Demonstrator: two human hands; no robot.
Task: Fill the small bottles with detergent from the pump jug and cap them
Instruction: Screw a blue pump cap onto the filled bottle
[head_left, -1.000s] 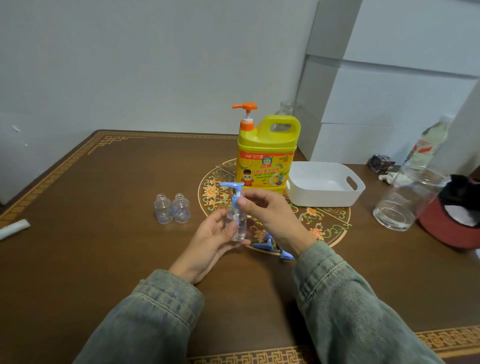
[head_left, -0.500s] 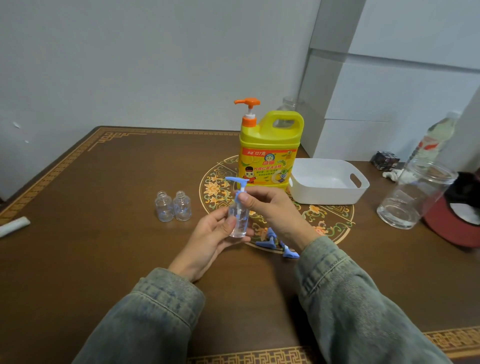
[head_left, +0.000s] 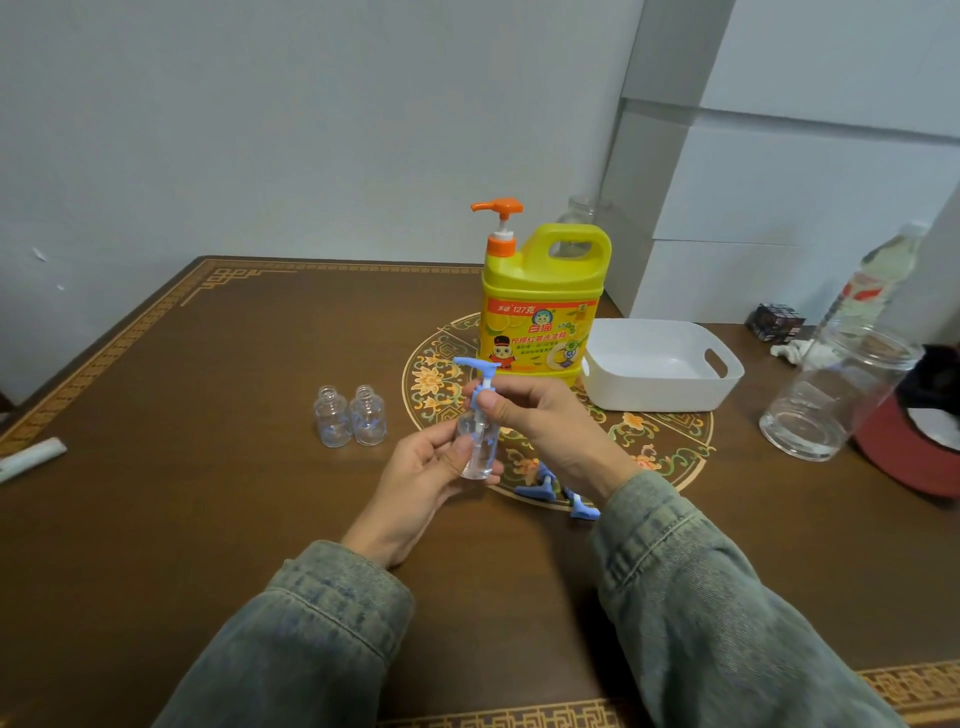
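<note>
Above the brown table (head_left: 208, 519), small bottle (head_left: 475, 449) still being gripped by left hand (head_left: 415, 483), blue pump cap (head_left: 480, 376) being pinched by right hand (head_left: 545, 431), seated lower than before.

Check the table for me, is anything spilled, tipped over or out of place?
No spill shows. The only loose items are the blue pump caps lying on their sides near the right hand. The two open small bottles stand upright.

The yellow jug (head_left: 540, 312) carries a red band across its label reading "127克", and below it the brand "白猫" in red. Smaller lines of Chinese print sit beneath, too small to read surely. Nothing else bears legible text.
</note>
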